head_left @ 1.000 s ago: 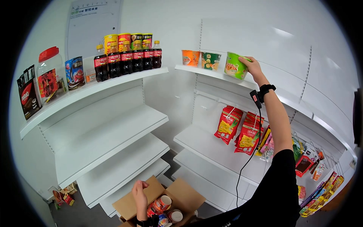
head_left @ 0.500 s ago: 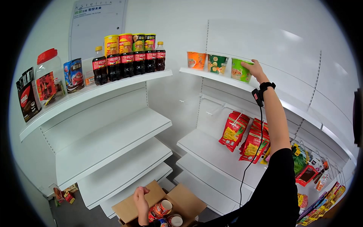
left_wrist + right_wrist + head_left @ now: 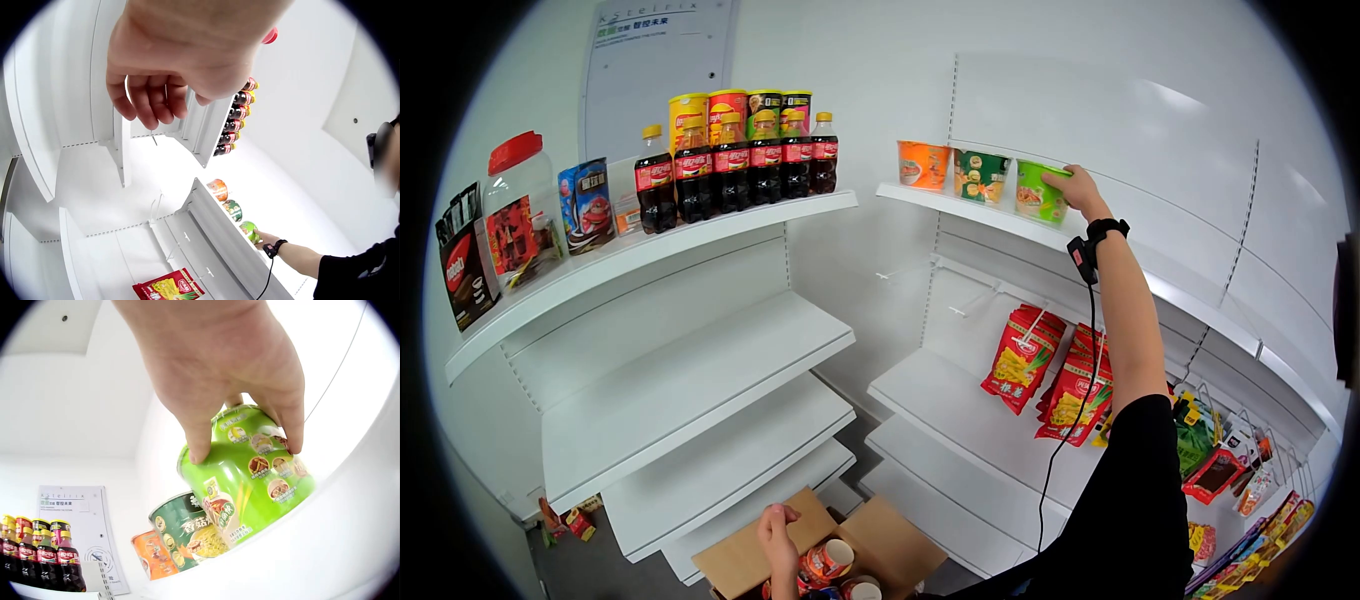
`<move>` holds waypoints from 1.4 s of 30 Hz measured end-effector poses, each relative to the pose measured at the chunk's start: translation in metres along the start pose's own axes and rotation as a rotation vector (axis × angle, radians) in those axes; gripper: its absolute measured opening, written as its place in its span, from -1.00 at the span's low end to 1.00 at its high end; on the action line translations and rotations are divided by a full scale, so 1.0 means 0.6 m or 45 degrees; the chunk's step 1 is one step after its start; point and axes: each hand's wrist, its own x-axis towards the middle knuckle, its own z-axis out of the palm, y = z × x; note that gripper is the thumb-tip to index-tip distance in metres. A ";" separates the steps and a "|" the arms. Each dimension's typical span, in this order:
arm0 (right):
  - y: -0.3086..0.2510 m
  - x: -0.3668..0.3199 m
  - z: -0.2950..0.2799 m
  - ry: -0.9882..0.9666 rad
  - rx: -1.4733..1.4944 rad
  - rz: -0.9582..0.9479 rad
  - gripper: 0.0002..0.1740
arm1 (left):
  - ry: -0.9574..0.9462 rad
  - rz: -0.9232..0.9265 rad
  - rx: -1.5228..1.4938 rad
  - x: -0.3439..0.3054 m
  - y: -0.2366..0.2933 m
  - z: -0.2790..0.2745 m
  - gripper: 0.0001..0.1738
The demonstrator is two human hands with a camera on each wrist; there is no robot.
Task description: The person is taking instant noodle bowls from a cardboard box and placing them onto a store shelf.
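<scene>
My right hand (image 3: 1082,192) grips a light green instant noodle cup (image 3: 250,472) near its top rim, thumb on one side and fingers on the other. The cup stands on the upper right shelf (image 3: 1160,272), beside a dark green noodle cup (image 3: 980,176). An orange noodle cup (image 3: 923,165) is left of that one. Low in the head view, my left hand (image 3: 778,540) hangs over a cardboard box (image 3: 745,535), its fingers loosely curled around nothing. Red noodle cups (image 3: 825,560) lie inside the box.
Cola bottles (image 3: 694,175) and snack canisters (image 3: 688,108) line the upper left shelf (image 3: 650,248), along with a red-lidded jar (image 3: 518,210). Red snack bags (image 3: 1025,355) hang below the right shelf. A cable (image 3: 1055,470) trails from my right wrist.
The light green cup, tilted in my grip earlier, now stands upright in line with the other two. My right hand still holds its rim. The left hand stays over the box.
</scene>
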 end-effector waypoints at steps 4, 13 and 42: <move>-0.003 0.006 0.001 -0.047 0.008 0.036 -0.06 | 0.005 -0.009 -0.020 0.003 -0.009 0.002 -0.60; 0.002 0.014 0.004 -0.063 0.070 0.023 -0.05 | -0.009 0.003 -0.036 0.010 -0.026 0.007 -0.60; 0.001 -0.075 -0.064 0.147 0.222 -0.126 -0.38 | -0.085 -0.122 0.005 -0.033 -0.032 0.005 -0.58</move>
